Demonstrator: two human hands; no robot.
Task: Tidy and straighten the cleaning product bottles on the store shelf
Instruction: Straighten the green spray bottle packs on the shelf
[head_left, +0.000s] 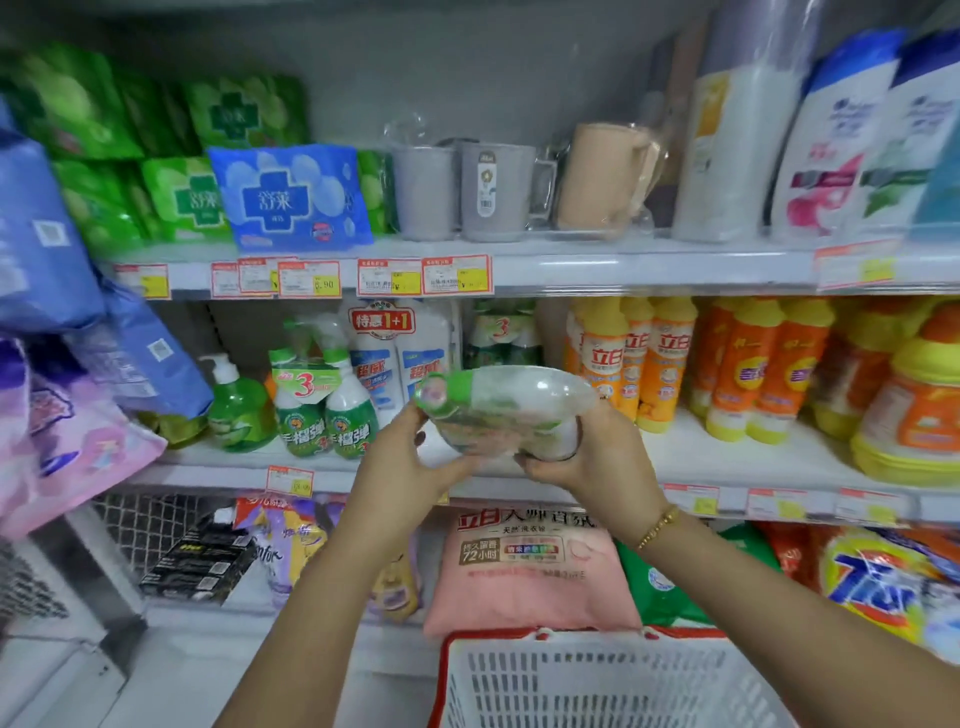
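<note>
Head view, angled down at the middle shelf (691, 460). Holding a shrink-wrapped pack of bottles (506, 410) in both hands just in front of that shelf and clear of its surface. Tipped on its side, green caps to the left, bases to the right.

Left hand (410, 462) curled under and around the cap end, thumb up the near face. Right hand (587, 457) cupped round the base end, fingers wrapped beneath. Both gripping firmly, neither free. Two hands probably needed because of the bulk and the slick film, and a grip at each end for turning the bundle about its length.

Sideways tilt likely a halfway stage: turning to find the label face before standing it upright.

Directly behind, an open slot between the white bottles (400, 358) and the orange bottles (639, 358), with another green pack (501, 332) set further back. Judged the likely destination, so held level with that gap and square to it.

Off to the left, a matching pack (324, 400) standing upright with label forward: a fair model for the final facing.

Below the arms, a white basket (597, 686) with a red rim; role in the tidying impossible to tell.
</note>
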